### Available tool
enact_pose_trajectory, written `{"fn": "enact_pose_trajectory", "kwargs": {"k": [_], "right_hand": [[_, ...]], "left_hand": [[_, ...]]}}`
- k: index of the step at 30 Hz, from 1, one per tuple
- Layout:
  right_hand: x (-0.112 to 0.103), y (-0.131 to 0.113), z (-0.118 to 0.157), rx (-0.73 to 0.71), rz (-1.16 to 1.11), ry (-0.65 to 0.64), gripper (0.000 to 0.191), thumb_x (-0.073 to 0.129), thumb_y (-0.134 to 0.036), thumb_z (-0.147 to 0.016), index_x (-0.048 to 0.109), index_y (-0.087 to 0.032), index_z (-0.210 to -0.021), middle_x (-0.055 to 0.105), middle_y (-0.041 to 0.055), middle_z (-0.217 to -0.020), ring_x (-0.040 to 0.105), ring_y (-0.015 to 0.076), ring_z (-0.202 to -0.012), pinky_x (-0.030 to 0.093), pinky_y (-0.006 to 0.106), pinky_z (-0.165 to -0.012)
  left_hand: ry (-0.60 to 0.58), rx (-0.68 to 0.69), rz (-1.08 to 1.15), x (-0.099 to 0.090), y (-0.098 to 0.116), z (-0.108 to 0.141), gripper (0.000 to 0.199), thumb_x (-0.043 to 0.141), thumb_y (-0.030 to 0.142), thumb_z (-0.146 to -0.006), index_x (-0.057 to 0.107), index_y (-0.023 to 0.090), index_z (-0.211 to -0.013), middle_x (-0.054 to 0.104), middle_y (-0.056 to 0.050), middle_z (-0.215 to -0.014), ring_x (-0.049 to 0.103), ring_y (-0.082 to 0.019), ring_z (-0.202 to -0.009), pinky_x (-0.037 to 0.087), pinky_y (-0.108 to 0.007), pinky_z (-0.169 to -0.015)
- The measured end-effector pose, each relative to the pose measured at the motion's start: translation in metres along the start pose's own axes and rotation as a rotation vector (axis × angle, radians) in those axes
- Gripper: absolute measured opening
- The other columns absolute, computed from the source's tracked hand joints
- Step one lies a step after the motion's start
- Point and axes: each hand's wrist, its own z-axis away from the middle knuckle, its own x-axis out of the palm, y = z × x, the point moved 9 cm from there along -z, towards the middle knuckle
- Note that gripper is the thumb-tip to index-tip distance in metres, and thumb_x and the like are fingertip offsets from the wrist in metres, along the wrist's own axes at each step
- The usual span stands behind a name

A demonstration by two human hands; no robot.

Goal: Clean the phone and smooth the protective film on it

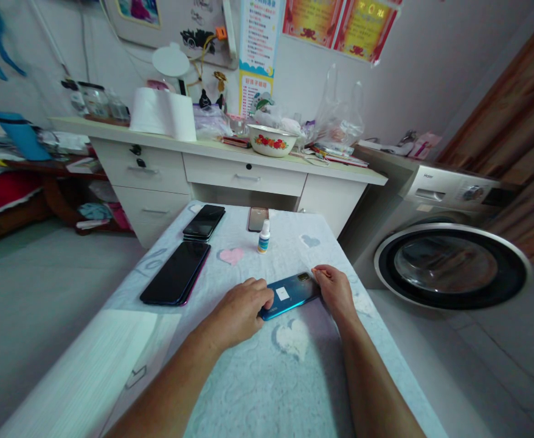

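On the pale blue cloth (pixel 244 383), with the blue phone as the centre of the dial, the following items are lying or standing.

Item: blue phone (pixel 295 294), lying back up, slightly slanted, its camera block (pixel 303 277) facing two o'clock, a white label (pixel 282 294) showing on its back.

Item: left hand (pixel 245 309), at nine o'clock, grasping the near-left end of the phone, its thumb resting on the back.

Item: right hand (pixel 337 292), at three o'clock, fingers curling together beside the camera end; whether they are pinching anything, one cannot tell.

Item: small spray bottle (pixel 264 239), white-topped with a blue label, standing upright at eleven o'clock.

Item: brownish phone (pixel 258 217), lying just beyond the bottle, also toward eleven.

Item: stacked black phones (pixel 205 220), lying at ten o'clock.

Item: large dark phone (pixel 176 272), lying at nine o'clock, a pink edge showing beneath it.

Surroundings: a white desk (pixel 340 198) is standing at twelve, bearing a flowered bowl (pixel 272 142); a washing machine (pixel 431 182) is standing toward two.
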Motion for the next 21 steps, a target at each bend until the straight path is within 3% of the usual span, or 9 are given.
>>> {"fn": "enact_pose_trajectory", "kwargs": {"k": [9, 12, 19, 21], "right_hand": [[0.011, -0.016, 0.007, -0.059, 0.087, -0.089, 0.027, 0.050, -0.037, -0.080, 0.069, -0.019, -0.086, 0.071, 0.0051, -0.081, 0.064, 0.0189, -0.075, 0.044, 0.027, -0.069], [0.014, -0.017, 0.008, -0.086, 0.102, -0.097, 0.027, 0.049, -0.037, -0.082, 0.069, -0.019, -0.086, 0.071, 0.0052, -0.082, 0.064, 0.0189, -0.077, 0.045, 0.027, -0.070], [0.009, -0.034, 0.007, -0.133, 0.041, -0.070, 0.027, 0.049, -0.037, -0.083, 0.069, -0.018, -0.087, 0.071, 0.0059, -0.085, 0.064, 0.0194, -0.079, 0.046, 0.027, -0.072], [0.007, -0.046, 0.009, -0.164, 0.023, -0.063, 0.027, 0.051, -0.037, -0.083, 0.069, -0.019, -0.088, 0.070, 0.0063, -0.087, 0.064, 0.0194, -0.080, 0.046, 0.027, -0.073]], "left_hand": [[-0.043, -0.011, 0.113, 0.003, -0.004, -0.001, 0.016, 0.056, 0.011, -0.064, 0.055, 0.021, -0.077, 0.056, 0.000, -0.085, 0.051, -0.018, -0.085, 0.039, -0.027, -0.073], [0.004, -0.062, 0.138, 0.000, -0.011, -0.003, 0.018, 0.061, 0.018, -0.066, 0.055, 0.021, -0.083, 0.055, 0.000, -0.087, 0.051, -0.019, -0.088, 0.039, -0.029, -0.076], [0.083, -0.154, 0.151, 0.007, -0.028, -0.004, 0.075, 0.076, 0.043, -0.054, 0.047, 0.023, -0.120, 0.047, -0.007, -0.122, 0.042, -0.028, -0.113, 0.035, -0.039, -0.096], [0.085, -0.183, 0.131, 0.012, -0.032, -0.004, 0.081, 0.077, 0.045, -0.051, 0.045, 0.024, -0.122, 0.045, -0.008, -0.124, 0.041, -0.030, -0.115, 0.034, -0.040, -0.097]]}}
